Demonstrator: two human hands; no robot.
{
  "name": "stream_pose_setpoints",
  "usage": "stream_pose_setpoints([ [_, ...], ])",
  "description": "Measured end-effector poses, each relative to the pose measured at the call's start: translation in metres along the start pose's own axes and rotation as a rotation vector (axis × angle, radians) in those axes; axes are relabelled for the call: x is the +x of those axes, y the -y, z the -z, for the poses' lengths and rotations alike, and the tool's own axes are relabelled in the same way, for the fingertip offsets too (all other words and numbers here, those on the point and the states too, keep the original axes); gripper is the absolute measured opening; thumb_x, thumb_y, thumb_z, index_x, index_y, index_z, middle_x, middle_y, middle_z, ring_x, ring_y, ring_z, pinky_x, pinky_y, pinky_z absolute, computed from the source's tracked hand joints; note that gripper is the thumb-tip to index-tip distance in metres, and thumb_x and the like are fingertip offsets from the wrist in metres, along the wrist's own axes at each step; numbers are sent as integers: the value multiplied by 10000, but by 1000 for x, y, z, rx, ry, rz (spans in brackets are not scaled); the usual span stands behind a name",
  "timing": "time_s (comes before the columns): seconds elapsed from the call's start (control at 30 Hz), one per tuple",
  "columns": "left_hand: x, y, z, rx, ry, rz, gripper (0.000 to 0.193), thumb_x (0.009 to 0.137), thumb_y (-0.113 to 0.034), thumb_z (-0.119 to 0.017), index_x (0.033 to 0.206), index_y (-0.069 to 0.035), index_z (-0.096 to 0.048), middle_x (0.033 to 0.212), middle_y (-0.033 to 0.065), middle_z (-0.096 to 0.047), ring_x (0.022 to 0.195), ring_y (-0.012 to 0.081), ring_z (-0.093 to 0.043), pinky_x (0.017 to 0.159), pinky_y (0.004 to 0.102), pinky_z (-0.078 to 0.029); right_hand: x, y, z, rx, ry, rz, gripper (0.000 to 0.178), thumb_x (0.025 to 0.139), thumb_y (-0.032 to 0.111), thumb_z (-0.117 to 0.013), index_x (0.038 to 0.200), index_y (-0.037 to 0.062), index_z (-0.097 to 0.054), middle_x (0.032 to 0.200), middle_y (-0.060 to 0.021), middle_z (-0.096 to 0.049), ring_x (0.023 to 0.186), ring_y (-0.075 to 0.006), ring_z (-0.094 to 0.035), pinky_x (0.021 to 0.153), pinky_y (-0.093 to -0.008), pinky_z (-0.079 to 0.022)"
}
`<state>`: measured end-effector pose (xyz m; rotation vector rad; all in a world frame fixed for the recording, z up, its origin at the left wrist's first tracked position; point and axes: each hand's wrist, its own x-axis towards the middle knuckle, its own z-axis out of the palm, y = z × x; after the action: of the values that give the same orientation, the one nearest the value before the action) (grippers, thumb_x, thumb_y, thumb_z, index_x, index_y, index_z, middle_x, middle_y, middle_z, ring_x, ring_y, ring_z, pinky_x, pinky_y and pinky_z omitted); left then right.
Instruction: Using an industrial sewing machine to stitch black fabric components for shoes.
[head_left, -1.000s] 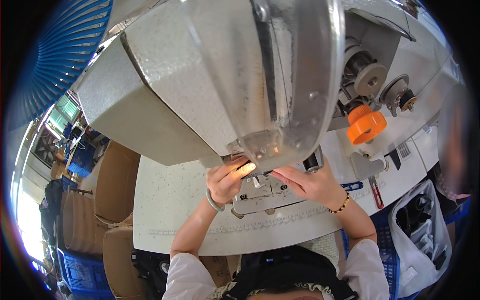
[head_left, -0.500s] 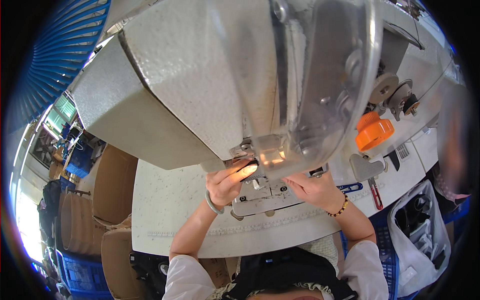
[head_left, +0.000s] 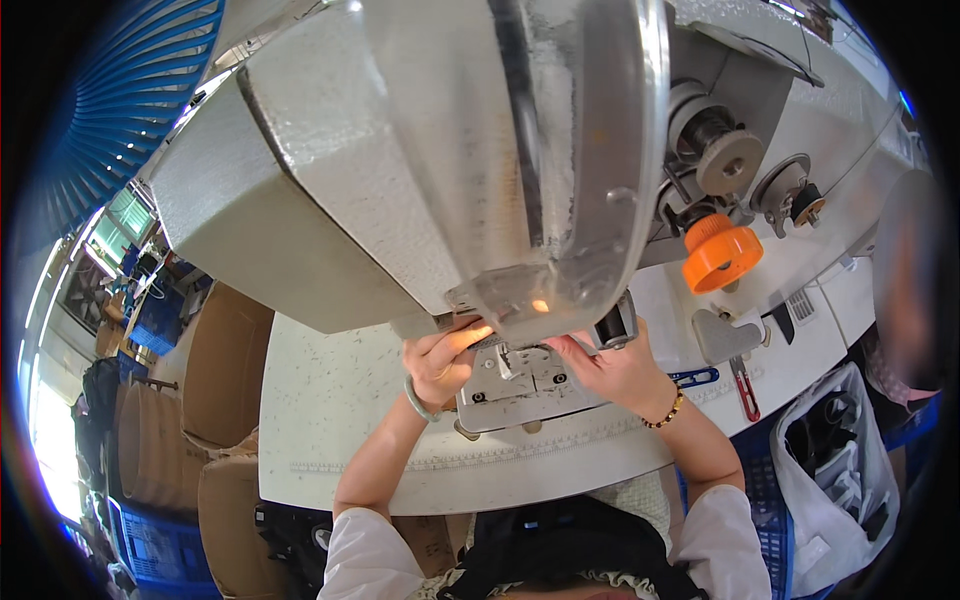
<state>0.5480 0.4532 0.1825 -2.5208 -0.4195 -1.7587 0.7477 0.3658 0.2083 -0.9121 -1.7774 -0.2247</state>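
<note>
A pale sewing machine (head_left: 330, 190) stands before me, and a clear plastic guard (head_left: 590, 190) hangs over its needle area. My left hand (head_left: 440, 367) is closed at the left of the presser foot (head_left: 505, 362), with lit fingertips beside a small dark textured edge. Whatever they pinch is mostly hidden by the machine head. To the right of the foot, my right hand (head_left: 618, 372) is curled, its thumb toward the foot. A black cylindrical part (head_left: 616, 322) under the guard covers its other fingers, so I cannot make out what it holds.
Right of my hands lie blue-handled snips (head_left: 694, 378) and a red-handled cutter (head_left: 745, 388). An orange knob (head_left: 722, 253) juts out. A ruler strip (head_left: 400, 467) runs along the table's front. Boxes (head_left: 225, 370) stand left; a white bag (head_left: 845, 460) hangs right.
The clear guard has shifted left in the picture, showing more of the thread discs and knob. My left fingers have moved slightly left; the black piece at their tips is now mostly hidden.
</note>
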Motion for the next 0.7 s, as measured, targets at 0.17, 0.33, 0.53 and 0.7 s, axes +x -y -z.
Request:
stream_pose_setpoints([
  [0.17, 0, -5, -2, 112, -56, 10, 270, 576, 96, -660, 796, -60, -669, 788, 97, -671, 659, 195, -640, 584, 247, -487, -1, -2, -1, 178, -8, -176, 151, 688, -7, -648, 793, 29, -547, 712, -76, -482, 645, -243, -500, 558, -328, -420],
  [0.33, 1, -7, -2, 74, -26, 114, 234, 566, 77, -642, 758, -55, -660, 766, 91, -666, 643, 202, -632, 589, 257, -484, 1, -4, -1, 202, -34, -162, 118, 726, -6, -634, 794, 29, -544, 686, -77, -478, 612, -233, -493, 530, -321, -411],
  [0.53, 3, -3, -2, 94, -29, 167, 214, 556, 64, -617, 723, -66, -648, 709, 71, -650, 572, 192, -593, 544, 260, -454, 2, -4, -3, 143, -50, -125, 115, 732, -4, -628, 785, 22, -529, 693, -85, -477, 621, -244, -495, 531, -333, -412],
  [0.7, 5, 0, -4, 126, -47, 136, 199, 557, 48, -626, 699, -91, -644, 621, 36, -614, 494, 172, -536, 494, 262, -410, 2, -6, -3, 77, -3, -84, 122, 712, -5, -625, 783, 18, -528, 729, -103, -479, 698, -277, -493, 594, -358, -420],
])
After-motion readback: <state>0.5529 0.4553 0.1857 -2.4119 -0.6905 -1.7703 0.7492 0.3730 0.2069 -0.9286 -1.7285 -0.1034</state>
